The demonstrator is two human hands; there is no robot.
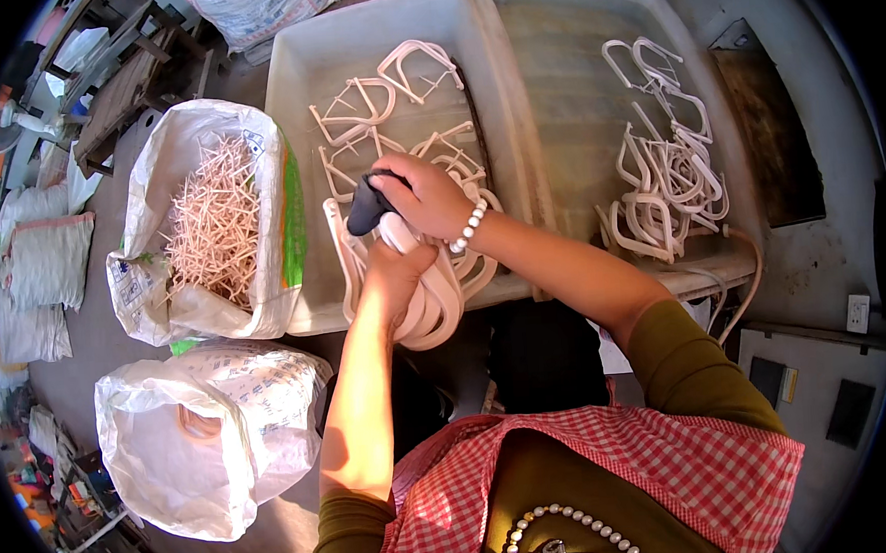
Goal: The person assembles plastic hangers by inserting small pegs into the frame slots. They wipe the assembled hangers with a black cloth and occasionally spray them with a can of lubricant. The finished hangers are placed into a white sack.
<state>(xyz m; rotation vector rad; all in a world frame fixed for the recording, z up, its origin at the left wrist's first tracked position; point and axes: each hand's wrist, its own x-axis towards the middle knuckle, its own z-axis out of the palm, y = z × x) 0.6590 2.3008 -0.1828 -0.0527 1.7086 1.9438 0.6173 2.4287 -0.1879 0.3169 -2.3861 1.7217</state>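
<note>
My left hand is closed round a bundle of pale pink curved plastic handles, held over the front edge of the left tub. In my right hand is a dark grey cloth, pressed against the upper ends of the bundle just above my left hand. More pink plastic pieces, some with thin sprue stubs on them, lie in the left tub beyond my hands. The cloth and my right fingers hide part of the handles.
The right tub holds shallow water and a tangled heap of pink pieces. Left of the tubs, a white sack is filled with pink plastic sprues. Nearer stands an open white sack. A hose hangs at the right.
</note>
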